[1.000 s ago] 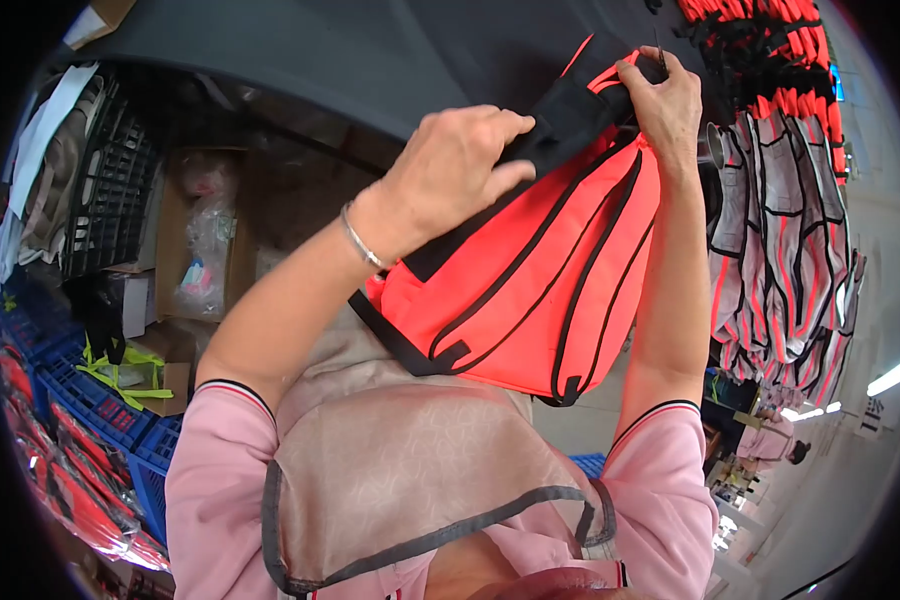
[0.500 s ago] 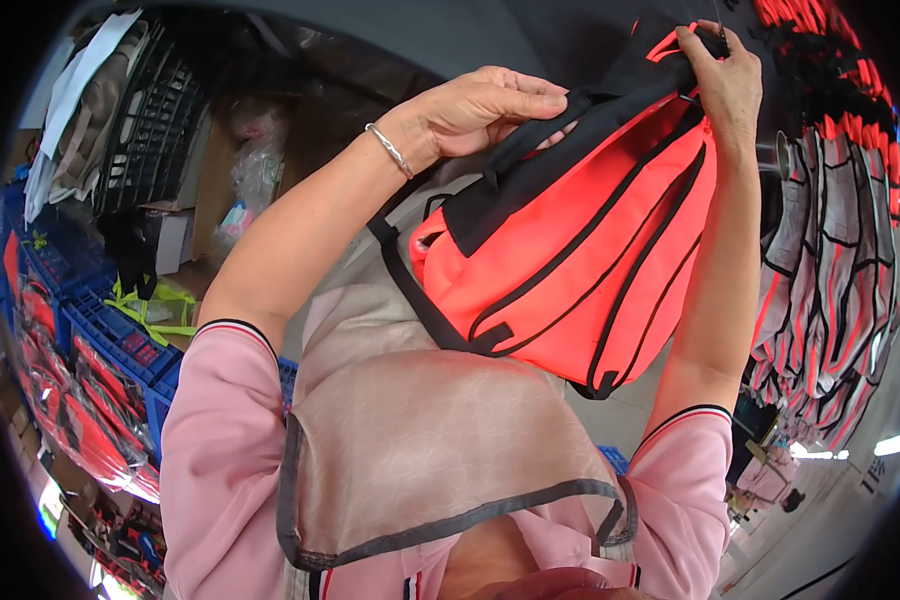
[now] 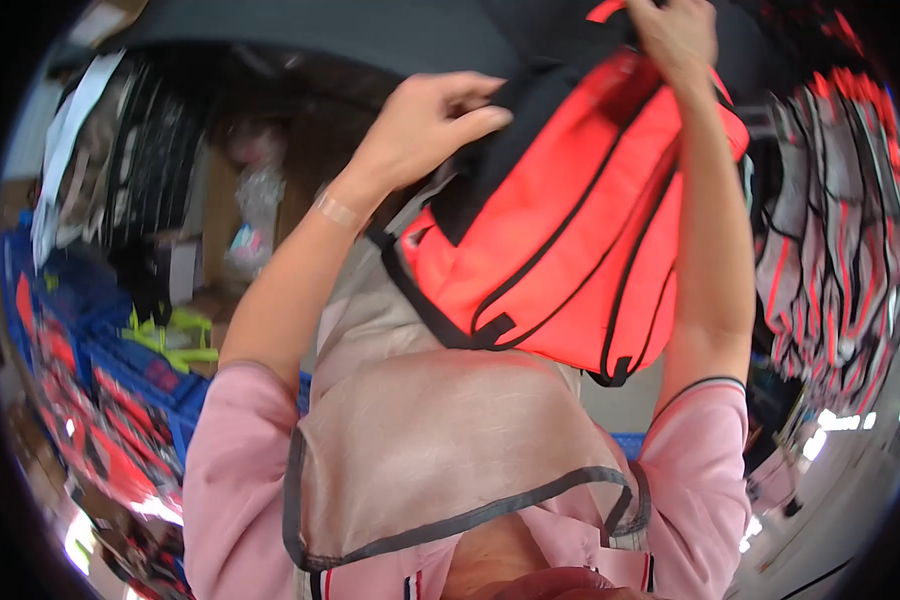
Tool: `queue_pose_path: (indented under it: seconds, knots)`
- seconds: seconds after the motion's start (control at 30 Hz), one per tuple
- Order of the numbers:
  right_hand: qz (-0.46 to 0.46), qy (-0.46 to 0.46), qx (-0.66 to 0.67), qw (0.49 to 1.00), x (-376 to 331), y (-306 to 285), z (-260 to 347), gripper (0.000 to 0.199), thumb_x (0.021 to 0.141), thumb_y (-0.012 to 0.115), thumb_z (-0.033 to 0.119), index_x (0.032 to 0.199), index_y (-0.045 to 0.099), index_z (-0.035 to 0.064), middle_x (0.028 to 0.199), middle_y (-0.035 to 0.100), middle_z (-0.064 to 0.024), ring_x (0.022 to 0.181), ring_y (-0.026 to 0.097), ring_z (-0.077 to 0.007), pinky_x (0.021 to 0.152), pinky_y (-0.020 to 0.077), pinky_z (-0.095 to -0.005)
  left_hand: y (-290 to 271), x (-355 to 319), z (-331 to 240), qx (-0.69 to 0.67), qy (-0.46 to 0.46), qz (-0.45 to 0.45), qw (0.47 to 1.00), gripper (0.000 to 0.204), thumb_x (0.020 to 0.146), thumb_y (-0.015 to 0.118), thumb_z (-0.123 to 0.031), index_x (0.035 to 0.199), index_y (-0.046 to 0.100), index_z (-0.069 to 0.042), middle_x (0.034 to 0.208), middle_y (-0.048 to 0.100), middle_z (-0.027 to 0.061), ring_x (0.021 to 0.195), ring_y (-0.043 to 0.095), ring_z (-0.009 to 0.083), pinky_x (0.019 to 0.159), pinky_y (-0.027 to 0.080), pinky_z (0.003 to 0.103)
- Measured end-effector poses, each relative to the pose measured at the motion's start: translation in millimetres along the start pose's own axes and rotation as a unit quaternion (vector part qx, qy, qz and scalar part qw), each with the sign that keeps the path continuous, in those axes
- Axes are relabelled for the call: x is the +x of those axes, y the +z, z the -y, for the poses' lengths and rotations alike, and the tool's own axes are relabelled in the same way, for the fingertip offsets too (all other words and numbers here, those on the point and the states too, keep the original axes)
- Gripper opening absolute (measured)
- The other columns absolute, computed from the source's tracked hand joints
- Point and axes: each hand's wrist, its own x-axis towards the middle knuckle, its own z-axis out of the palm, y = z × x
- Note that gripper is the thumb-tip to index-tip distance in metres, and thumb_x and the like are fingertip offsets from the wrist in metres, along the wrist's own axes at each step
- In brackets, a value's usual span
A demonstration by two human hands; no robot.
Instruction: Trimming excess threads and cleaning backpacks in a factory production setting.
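One red-and-black bag [image 3: 545, 225] slants from centre toward upper right; the right hand [image 3: 676, 42], nearer, is at its top end, grip too blurred to tell; the left hand [image 3: 428, 120], fingers parted, hangs left of the bag.

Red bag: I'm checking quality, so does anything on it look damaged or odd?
Nothing clearly looks damaged. The red bag is tilted below the right hand; its upper part is too blurred to judge.

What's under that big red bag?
Part of the beige apron shows past the lower edge of the red bag. Whatever the bag directly covers can't be seen.
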Motion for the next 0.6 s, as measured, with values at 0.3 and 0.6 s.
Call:
queue_pose_path:
  seconds: [0.3,0.6]
  knots:
    - [-0.047,-0.018,0.169,0.984,-23.6,-58.3,-17.2,0.043,0.083,0.075,0.022,0.120,0.064,0.0032,0.122,0.056,-0.0173,0.110,0.060,-0.0274,0.094,0.0497,-0.0341,-19.5,-42.5,45.0,-0.169,-0.111,-0.179,0.963,0.032,0.103,0.050,-0.024,0.103,0.066,0.004,0.092,0.065,-0.0020,0.083,0.054,0.0044,0.076,0.046,0.022]
    - [0.004,0.296,0.242,0.924,-126.5,-124.1,-187.6,0.029,0.084,0.070,0.017,0.106,0.070,-0.0020,0.083,0.069,-0.0045,0.076,0.062,-0.0096,0.070,0.0467,-0.0228,-56.1,-12.9,7.0,0.369,0.105,-0.282,0.879,0.032,0.087,0.065,0.001,0.118,0.064,-0.003,0.112,0.065,0.0125,0.105,0.063,0.0279,0.092,0.050,0.036]
